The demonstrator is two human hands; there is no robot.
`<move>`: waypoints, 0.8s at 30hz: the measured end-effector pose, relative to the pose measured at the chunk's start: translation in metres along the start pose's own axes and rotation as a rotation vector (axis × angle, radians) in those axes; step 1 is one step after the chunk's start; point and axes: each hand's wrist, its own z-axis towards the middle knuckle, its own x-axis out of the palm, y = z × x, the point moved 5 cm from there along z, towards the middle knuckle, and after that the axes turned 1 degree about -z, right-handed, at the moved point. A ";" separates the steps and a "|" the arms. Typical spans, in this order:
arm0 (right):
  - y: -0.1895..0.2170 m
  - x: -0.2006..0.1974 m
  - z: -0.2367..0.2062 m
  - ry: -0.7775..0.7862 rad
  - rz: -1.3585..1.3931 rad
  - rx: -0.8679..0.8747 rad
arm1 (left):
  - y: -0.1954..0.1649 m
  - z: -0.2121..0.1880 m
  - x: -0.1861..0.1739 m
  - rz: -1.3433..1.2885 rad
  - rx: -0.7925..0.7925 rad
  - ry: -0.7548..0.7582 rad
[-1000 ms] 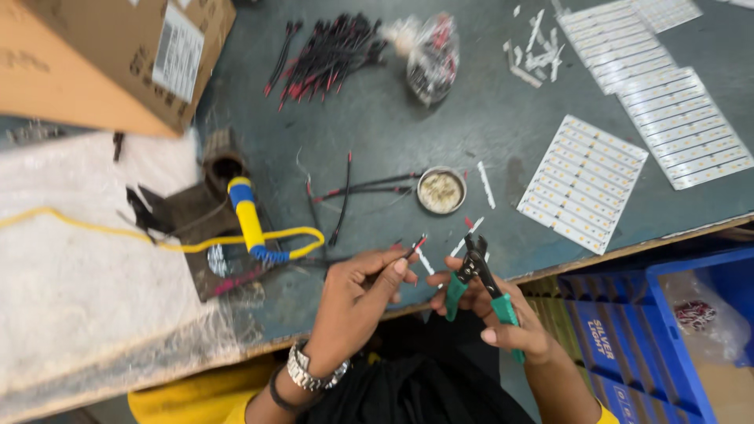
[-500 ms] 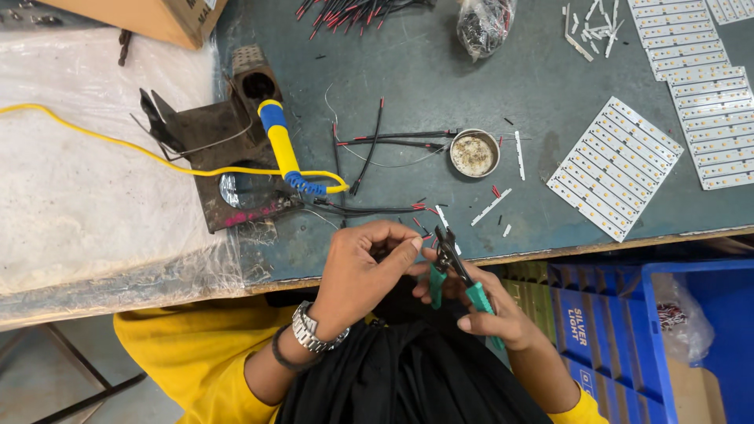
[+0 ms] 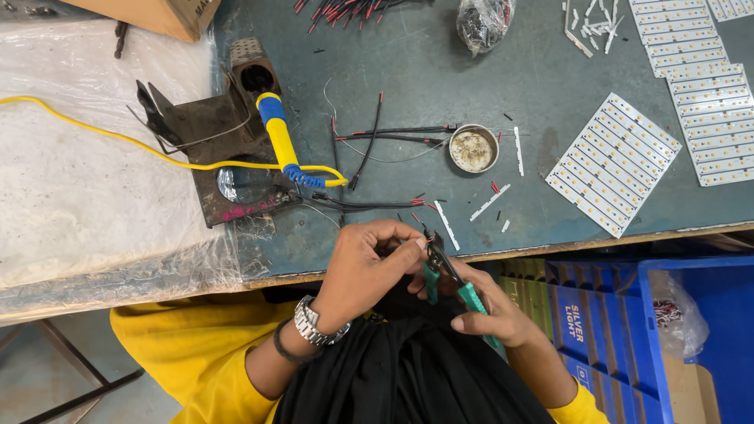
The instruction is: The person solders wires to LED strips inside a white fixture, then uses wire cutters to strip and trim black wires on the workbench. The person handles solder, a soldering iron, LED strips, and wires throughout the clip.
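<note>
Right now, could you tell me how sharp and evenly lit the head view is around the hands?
Head view: even, soft light; the left hand and right hand are sharp, as are the green-handled pliers; mild glare on the plastic sheet; straight edges bow slightly toward the corners.

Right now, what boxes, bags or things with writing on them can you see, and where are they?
Cardboard box: top left corner of the table, brown, with dark print on its side.
Plastic bag: top middle of the table, clear, crumpled, dark parts inside.
Blue crates: below the table edge at right, blue plastic, white lettering on one wall.
</note>
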 end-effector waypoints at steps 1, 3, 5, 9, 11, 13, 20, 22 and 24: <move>0.000 -0.001 0.000 0.000 -0.021 -0.001 | 0.000 0.000 0.001 -0.001 0.003 0.008; -0.001 -0.003 -0.001 0.008 -0.031 -0.012 | 0.000 0.001 0.002 -0.003 0.007 0.023; -0.002 -0.004 -0.002 0.012 -0.040 -0.013 | -0.001 0.002 0.001 0.047 0.017 0.010; -0.004 -0.007 -0.003 -0.008 -0.040 0.007 | -0.002 0.003 0.001 0.109 0.016 -0.007; -0.005 -0.009 -0.004 -0.015 -0.035 0.018 | -0.001 0.004 0.002 0.125 0.010 0.001; -0.006 -0.010 -0.005 -0.012 -0.032 0.026 | 0.000 0.004 0.003 0.135 0.010 0.004; -0.007 -0.011 -0.006 -0.004 -0.088 0.000 | 0.002 0.006 0.002 0.156 0.040 0.018; -0.008 -0.011 -0.006 -0.010 -0.099 -0.002 | 0.004 0.005 0.002 0.139 0.031 0.032; -0.008 -0.011 -0.006 -0.005 -0.094 -0.011 | 0.004 0.005 0.001 0.135 0.021 0.038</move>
